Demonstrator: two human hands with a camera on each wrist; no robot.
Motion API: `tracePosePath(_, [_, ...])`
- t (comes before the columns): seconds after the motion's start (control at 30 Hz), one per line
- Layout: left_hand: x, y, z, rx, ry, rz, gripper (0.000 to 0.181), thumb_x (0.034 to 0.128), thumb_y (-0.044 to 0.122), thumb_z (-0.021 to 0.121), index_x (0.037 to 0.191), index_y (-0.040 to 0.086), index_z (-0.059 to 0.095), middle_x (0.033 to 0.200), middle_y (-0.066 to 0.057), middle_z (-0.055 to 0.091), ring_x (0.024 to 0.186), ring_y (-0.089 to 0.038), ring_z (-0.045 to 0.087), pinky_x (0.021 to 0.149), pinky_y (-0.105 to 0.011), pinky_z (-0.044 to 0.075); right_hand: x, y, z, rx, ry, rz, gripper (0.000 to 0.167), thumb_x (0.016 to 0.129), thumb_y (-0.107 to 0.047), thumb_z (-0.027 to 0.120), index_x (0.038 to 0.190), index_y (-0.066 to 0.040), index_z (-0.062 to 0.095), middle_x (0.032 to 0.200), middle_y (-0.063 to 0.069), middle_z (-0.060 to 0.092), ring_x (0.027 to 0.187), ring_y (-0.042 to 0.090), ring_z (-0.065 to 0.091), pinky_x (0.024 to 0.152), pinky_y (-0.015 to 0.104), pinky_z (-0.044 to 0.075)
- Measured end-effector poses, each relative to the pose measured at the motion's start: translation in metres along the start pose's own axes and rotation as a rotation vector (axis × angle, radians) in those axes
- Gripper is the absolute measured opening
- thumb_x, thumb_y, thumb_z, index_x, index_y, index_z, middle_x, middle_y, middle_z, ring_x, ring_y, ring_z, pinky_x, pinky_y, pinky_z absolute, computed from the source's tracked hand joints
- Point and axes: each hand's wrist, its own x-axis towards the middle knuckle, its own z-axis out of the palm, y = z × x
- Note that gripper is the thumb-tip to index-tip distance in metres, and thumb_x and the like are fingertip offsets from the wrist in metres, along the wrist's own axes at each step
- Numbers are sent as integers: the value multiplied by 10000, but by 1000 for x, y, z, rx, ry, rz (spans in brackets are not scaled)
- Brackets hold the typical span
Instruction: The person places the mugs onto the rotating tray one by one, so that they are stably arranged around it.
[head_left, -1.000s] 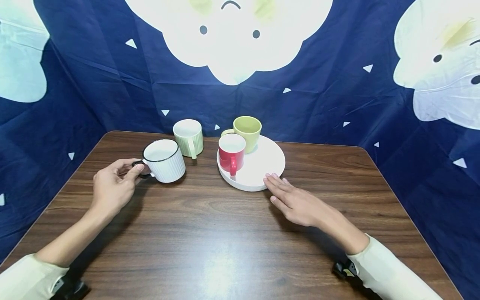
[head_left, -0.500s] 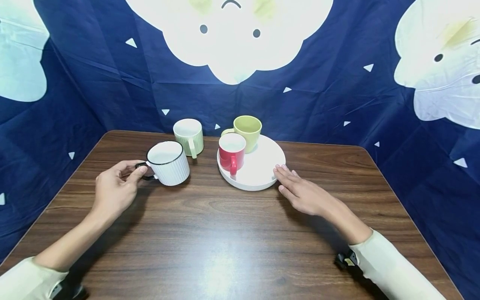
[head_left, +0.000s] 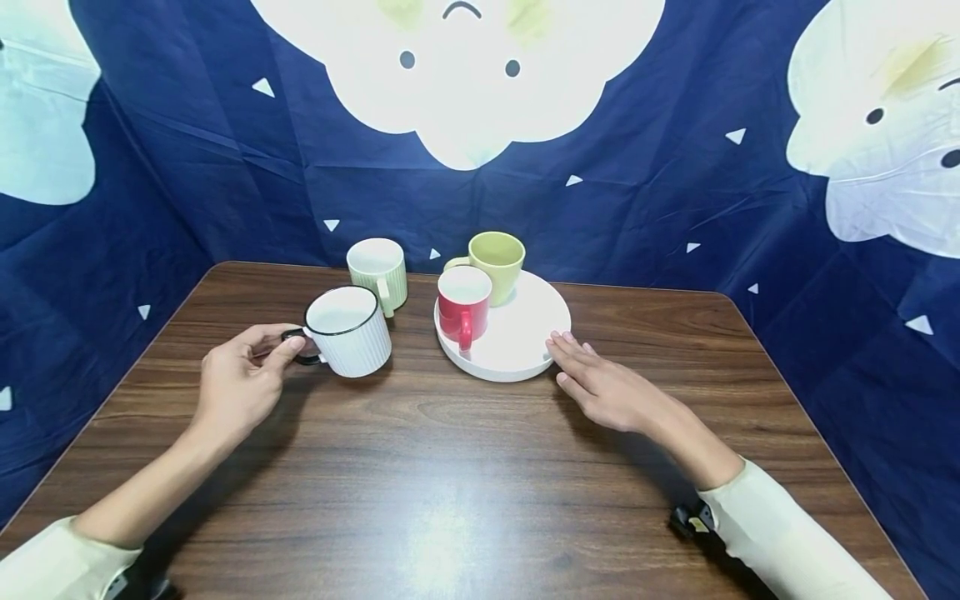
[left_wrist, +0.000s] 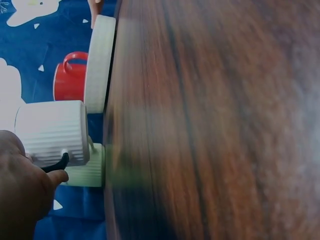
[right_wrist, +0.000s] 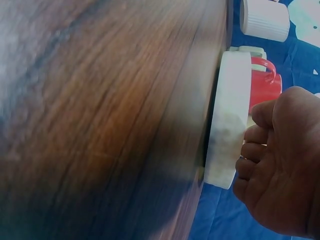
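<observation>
My left hand (head_left: 243, 375) pinches the black handle of a white ribbed mug (head_left: 351, 346) with a black rim. The left wrist view shows this mug (left_wrist: 52, 130) held slightly off the tabletop. Behind it stands a pale green ribbed mug (head_left: 378, 279). A round white tray (head_left: 517, 367) carries a red mug (head_left: 453, 321) and a yellow-green mug (head_left: 498, 267), both upright on its left half. At the tray's right front rim lies my right hand (head_left: 611, 387), fingers straight, fingertips at the rim. Whether they press on it I cannot tell.
A dark wooden table (head_left: 420, 467) bears everything. Its back edge meets a blue cloth backdrop (head_left: 637, 217) with white cloud shapes. A dark device (head_left: 690, 521) sits at the right sleeve.
The left hand has moved the white mug right and slightly toward the front. My right hand slid right along the tray rim, then stayed there. The tray and its mugs look unmoved.
</observation>
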Motion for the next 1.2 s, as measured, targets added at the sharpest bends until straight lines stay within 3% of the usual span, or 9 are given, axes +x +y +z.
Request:
tracePosePath(0.1, [-1, 4, 1, -4, -3, 4, 229, 1095, 194, 778, 1214, 3, 825, 961, 163, 859, 834, 216, 683, 674, -28, 523, -2, -2, 0, -11, 0, -6, 607, 1217, -242, 466, 1761, -14, 326, 1867, 199, 246, 1746, 412, 246, 1429, 616, 243])
tracePosePath(0.23, [-3, 9, 3, -21, -13, 2, 226, 1096, 184, 775, 1213, -4, 822, 1030, -98, 884, 824, 199, 701, 683, -34, 551, -3, -5, 2, -13, -2, -12, 606, 1217, -245, 470, 1763, -23, 330, 1870, 186, 249, 1747, 395, 255, 1428, 610, 251])
tracePosePath(0.5, [-4, 14, 6, -33, -13, 12, 213, 1090, 173, 782, 1202, -2, 826, 1026, -111, 884, 830, 192, 706, 666, -41, 538, -4, -8, 4, -13, -5, -22, 604, 1219, -251, 462, 1762, -23, 332, 1872, 180, 250, 1748, 392, 255, 1424, 623, 255])
tracePosePath(0.77, [-6, 17, 8, -53, -16, 14, 204, 1084, 168, 789, 1195, 2, 829, 967, 134, 868, 826, 181, 717, 677, -40, 550, -4, -8, 2, -11, 4, -28, 598, 1224, -264, 458, 1761, -28, 342, 1868, 179, 262, 1745, 390, 262, 1426, 614, 255])
tracePosePath(0.87, [-6, 20, 10, -54, -16, 18, 193, 1080, 158, 792, 1189, 3, 830, 973, 83, 878, 837, 181, 719, 681, -40, 548, -2, -6, 0, -11, 19, -19, 594, 1221, -259, 465, 1752, -16, 356, 1861, 190, 275, 1743, 399, 268, 1425, 615, 256])
tracePosePath(1.03, [-7, 25, 13, -52, -23, 6, 186, 1077, 152, 795, 1192, 11, 831, 1036, -135, 882, 847, 195, 696, 680, -43, 530, 0, 0, -3, 0, 15, 7, 599, 1221, -254, 464, 1756, -15, 339, 1865, 185, 262, 1751, 398, 243, 1431, 614, 241])
tracePosePath(1.2, [-8, 30, 15, -69, -26, 2, 175, 1068, 133, 802, 1189, 10, 833, 1054, -175, 874, 843, 190, 693, 680, -44, 533, 0, 4, -4, 0, 4, 12, 604, 1220, -246, 465, 1760, -12, 328, 1869, 190, 247, 1753, 406, 232, 1431, 622, 235])
